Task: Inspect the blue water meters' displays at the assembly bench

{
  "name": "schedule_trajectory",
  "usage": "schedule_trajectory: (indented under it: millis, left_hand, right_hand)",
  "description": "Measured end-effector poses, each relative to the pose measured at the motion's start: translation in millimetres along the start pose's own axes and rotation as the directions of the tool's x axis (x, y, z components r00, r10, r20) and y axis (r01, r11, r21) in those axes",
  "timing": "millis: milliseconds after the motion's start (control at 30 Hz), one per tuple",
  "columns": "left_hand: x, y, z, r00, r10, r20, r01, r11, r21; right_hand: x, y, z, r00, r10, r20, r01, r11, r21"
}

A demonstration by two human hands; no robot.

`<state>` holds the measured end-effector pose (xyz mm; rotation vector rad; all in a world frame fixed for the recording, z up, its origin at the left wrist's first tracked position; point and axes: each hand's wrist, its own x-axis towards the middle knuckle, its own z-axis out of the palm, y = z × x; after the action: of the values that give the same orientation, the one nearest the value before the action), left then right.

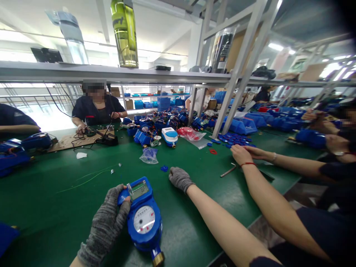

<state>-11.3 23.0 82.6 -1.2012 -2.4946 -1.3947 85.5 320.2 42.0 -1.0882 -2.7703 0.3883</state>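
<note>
A blue water meter (144, 219) lies on the green table before me, its round dial and small display facing up and its brass end toward me. My left hand (109, 213), in a grey fingerless glove, is closed on the blue flap at the meter's display end, thumb and fingers pinching it. Farther forward, my right hand (180, 178), also gloved, rests at the table with its fingers curled together. What they may hold is hidden. Just left of those fingers sits a little cluster of small blue parts (164, 168).
A clear plastic bag (149, 155) lies ahead. Behind it are a white-and-blue meter (169, 137) and piled blue meter bodies. At right, a co-worker's hands (241, 154) work near blue pieces (235, 139) and a metal rod (228, 170). A shelf (167, 76) spans overhead.
</note>
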Motion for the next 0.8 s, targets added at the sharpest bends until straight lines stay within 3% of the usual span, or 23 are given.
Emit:
schedule_trajectory:
  millis: [233,533,800]
  left_hand:
    - [-1.1,0.9,-1.0,0.999,-0.043,0.010,0.043,0.999,-0.001]
    - [0.6,1.2,-0.7,0.999,-0.043,0.026,0.043,0.999,-0.002]
    - [-0.8,-0.8,5.7,0.999,-0.043,0.009,0.043,0.995,-0.091]
  right_hand:
    - [5.2,-1.3,0.5,0.999,0.037,-0.016,-0.036,0.999,0.028]
    - [2.1,30.0,-1.1,0.999,-0.042,-0.033,0.048,0.979,0.200]
    - [1.3,19.2,-3.0,0.999,-0.027,-0.046,0.035,0.982,0.184]
